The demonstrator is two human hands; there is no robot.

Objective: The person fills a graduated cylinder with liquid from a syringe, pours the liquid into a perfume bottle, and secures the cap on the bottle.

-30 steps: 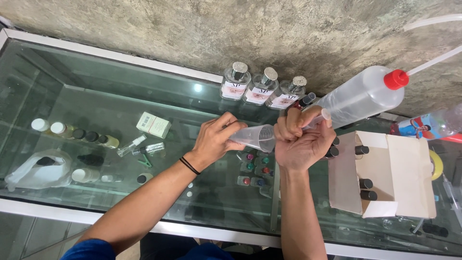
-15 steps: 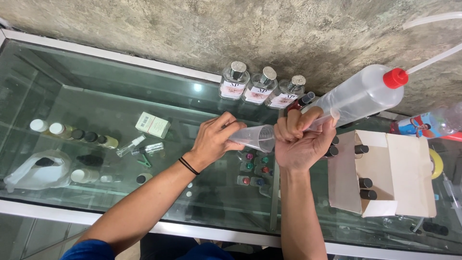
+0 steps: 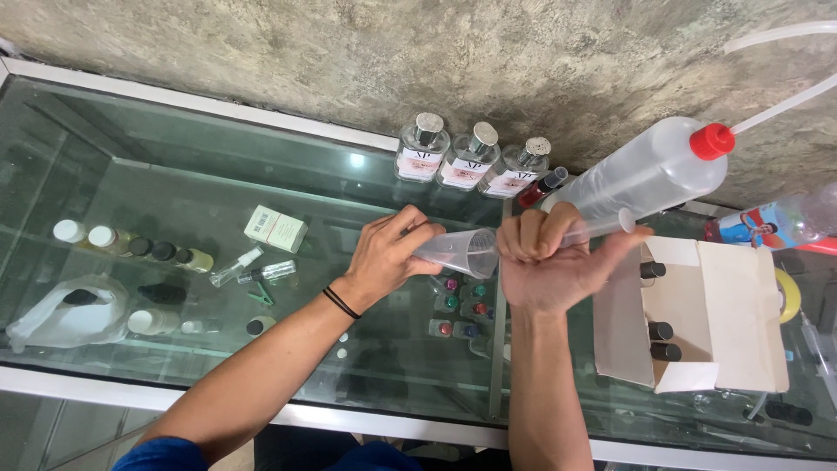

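Head view looks down on a small clear plastic cup (image 3: 462, 251) held tilted over the glass counter (image 3: 174, 192), just in front of the person. The left hand (image 3: 390, 257) grips the cup from its left side, fingers curled around its wall. The right hand (image 3: 554, 266) is clenched around a thin clear tube (image 3: 602, 227), thumb stretched out to the right, with the fist touching the cup's rim. Just behind this hand a large clear squeeze bottle (image 3: 649, 174) with a red cap (image 3: 711, 140) lies tilted. Three square perfume bottles (image 3: 471, 159) stand against the wall. An open white cardboard box (image 3: 724, 314) with dark-capped vials sits to the right.
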